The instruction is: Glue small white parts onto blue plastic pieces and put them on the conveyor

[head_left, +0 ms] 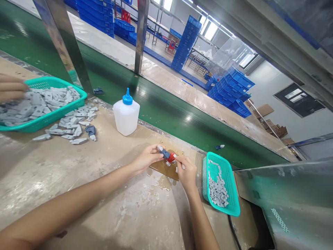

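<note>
My left hand [148,159] pinches a dark blue-grey plastic part [164,153] that has a light grey piece at its upper end. Close beside it, my right hand [186,171] has its fingers closed on a small whitish piece [175,156], partly hidden by the fingertips. Between the hands is a glossy red thing [171,157], too small to make out. Beneath them lies a wet brown board [166,170] with a small light piece [168,164] on it. A white squeeze bottle [126,116] with a blue nozzle cap stands upright beyond my left hand.
A green basket [47,122] of light grey parts stands left, with another person's hand [11,87] over it and loose parts [75,121] beside it. A smaller green basket [235,194] of little pieces is at right. The green conveyor belt [161,111] runs behind.
</note>
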Motion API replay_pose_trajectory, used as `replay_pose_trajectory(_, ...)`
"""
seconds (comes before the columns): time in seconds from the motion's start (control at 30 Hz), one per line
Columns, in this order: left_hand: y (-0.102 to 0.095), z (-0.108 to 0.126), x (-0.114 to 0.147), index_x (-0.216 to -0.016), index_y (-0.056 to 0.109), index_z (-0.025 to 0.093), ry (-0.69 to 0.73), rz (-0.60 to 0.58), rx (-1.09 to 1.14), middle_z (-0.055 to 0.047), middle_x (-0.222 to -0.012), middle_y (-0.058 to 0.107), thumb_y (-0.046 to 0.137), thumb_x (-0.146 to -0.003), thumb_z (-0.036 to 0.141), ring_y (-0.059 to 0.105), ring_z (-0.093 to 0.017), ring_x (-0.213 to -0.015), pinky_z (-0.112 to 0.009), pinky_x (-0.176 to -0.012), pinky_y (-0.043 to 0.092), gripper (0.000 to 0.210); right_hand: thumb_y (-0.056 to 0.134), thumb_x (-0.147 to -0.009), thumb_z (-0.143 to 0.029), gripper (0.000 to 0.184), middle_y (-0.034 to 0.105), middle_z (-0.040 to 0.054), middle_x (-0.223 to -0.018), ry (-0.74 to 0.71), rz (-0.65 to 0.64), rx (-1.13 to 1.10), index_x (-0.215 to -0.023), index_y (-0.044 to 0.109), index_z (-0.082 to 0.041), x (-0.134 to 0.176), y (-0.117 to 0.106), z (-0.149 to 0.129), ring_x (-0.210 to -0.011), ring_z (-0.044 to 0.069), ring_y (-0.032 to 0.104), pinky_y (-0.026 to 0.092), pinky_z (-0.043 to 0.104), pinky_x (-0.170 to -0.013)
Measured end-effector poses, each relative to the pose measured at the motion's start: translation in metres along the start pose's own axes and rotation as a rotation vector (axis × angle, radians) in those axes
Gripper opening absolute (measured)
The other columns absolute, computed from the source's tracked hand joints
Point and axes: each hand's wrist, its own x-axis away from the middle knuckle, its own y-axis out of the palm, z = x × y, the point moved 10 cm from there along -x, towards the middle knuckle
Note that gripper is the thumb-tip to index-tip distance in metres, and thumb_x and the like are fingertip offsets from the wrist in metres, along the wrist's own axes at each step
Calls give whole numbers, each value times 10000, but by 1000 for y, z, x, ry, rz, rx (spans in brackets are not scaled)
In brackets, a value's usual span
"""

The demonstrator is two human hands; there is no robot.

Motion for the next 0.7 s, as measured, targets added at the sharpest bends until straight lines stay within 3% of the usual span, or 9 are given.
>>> replay_pose_trajectory(0.13, 7, 5, 2, -807, 602, 164, 56, -54, -144, -2, -838, 631, 707, -567, 187, 581, -130, -814, -289, -842, 427, 262, 540, -778, -151, 137, 645, 40, -689, 143, 25, -138, -739, 666, -186, -2, -10, 4, -640, 157, 601, 497, 273, -579)
replay_pose_trajectory(0.23, 12, 3, 4, -840, 602, 159, 41, -92, -181, -17, -837, 648, 708, -581, 236, 596, -145, -800, -309, -848, 426, 291, 581, -760, -180, 103, 650, 44, -735, 251, -30, -292, -785, 680, -194, -2, -8, 4, -659, 158, 607, 513, 276, -590)
replay_pose_trajectory(0.7, 20, -2, 11, -829, 617, 150, -26, -111, -86, -32, -854, 672, 745, -537, 244, 621, -157, -812, -319, -867, 436, 332, 559, -762, -132, 151, 625, 37, -722, 117, -84, -292, -793, 689, -203, -3, -5, -20, -674, 151, 593, 499, 267, -592)
